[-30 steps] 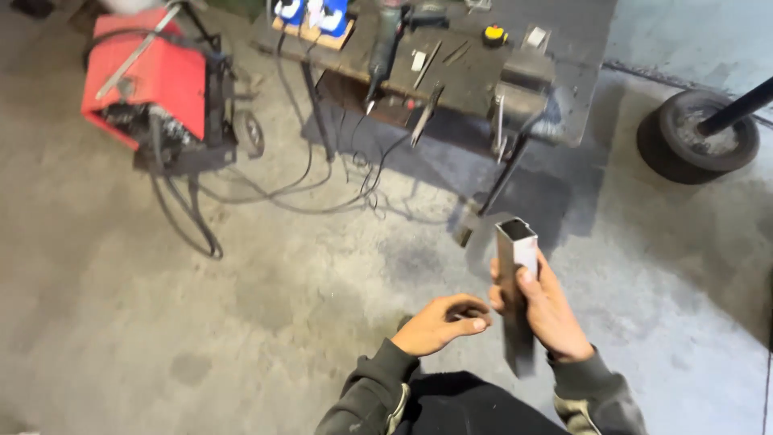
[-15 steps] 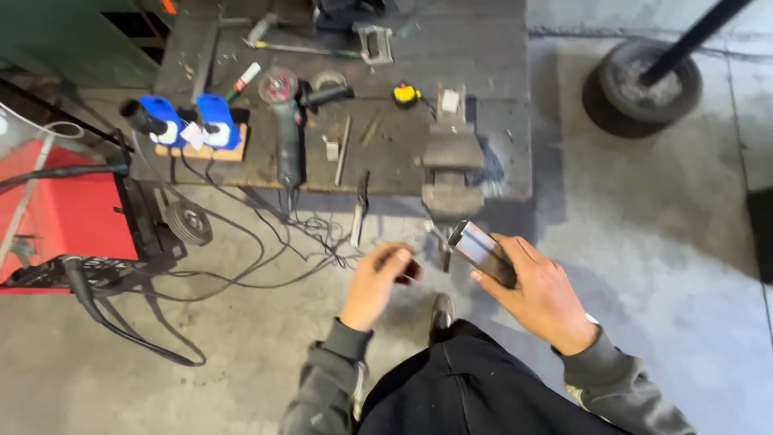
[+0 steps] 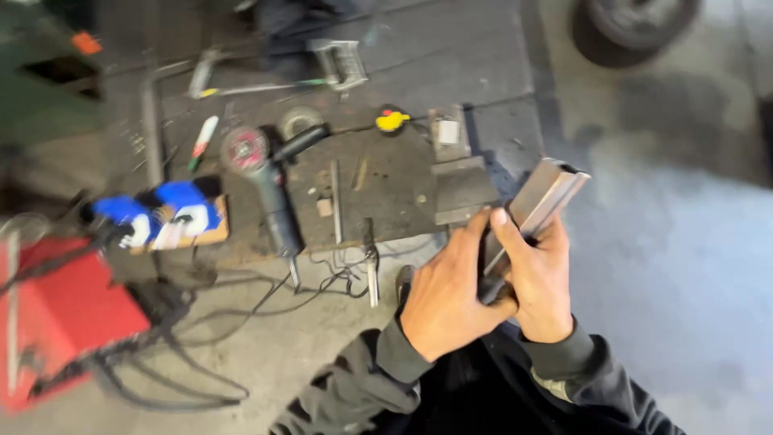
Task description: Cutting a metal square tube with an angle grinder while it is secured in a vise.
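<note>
A short length of square steel tube (image 3: 541, 201) is held up at an angle in front of me, its open end pointing up and right. My right hand (image 3: 538, 278) grips it from the right, thumb across its face. My left hand (image 3: 445, 294) presses against the tube's lower left side, fingers curled round it. Both hands are over the concrete floor, just in front of the low dark steel work table (image 3: 483, 72).
On the table lie an angle grinder (image 3: 262, 181), a yellow tape measure (image 3: 391, 121), a clamp (image 3: 342, 63), metal blocks (image 3: 451, 141) and blue-and-white gloves (image 3: 161, 213). A red welding machine (image 3: 56, 314) with cables stands at the left. A round black base (image 3: 636, 28) sits top right.
The view has swung closer to the table. My left hand, apart from the tube before, has come onto it, and the tube has been raised and tilted to the upper right.
</note>
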